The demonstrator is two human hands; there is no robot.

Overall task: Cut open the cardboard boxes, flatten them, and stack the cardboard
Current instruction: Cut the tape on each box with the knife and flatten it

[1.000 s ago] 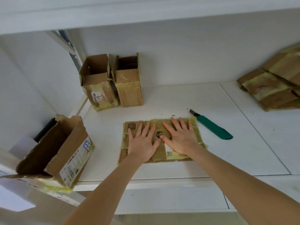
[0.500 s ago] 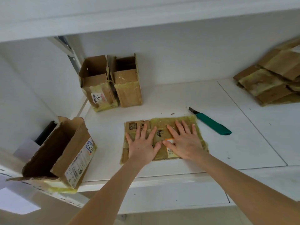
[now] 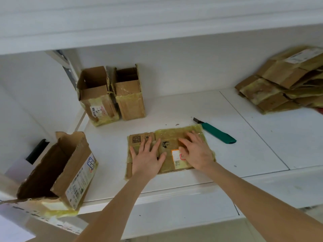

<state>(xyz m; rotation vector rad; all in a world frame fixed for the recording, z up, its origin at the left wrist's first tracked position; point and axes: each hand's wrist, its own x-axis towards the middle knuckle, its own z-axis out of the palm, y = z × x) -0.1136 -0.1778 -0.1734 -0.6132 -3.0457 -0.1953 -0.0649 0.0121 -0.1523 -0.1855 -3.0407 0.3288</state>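
Observation:
A flattened cardboard box (image 3: 167, 137), covered in yellowish tape, lies flat on the white table near its front edge. My left hand (image 3: 147, 157) presses on its left half with fingers spread. My right hand (image 3: 197, 152) presses on its right half, fingers straight. A green-handled utility knife (image 3: 218, 134) lies on the table just right of the cardboard, blade pointing to the back left. A stack of flattened cardboard (image 3: 283, 82) sits at the back right.
Two open upright boxes (image 3: 97, 96) (image 3: 130, 96) stand at the back left against the wall. A larger open box (image 3: 66, 170) lies tilted at the table's front left corner. A white shelf (image 3: 157, 23) overhangs the table (image 3: 253, 154).
Both hands have slid a little toward me and apart across the flattened cardboard, uncovering a printed mark and an orange-edged label. The view has shifted slightly.

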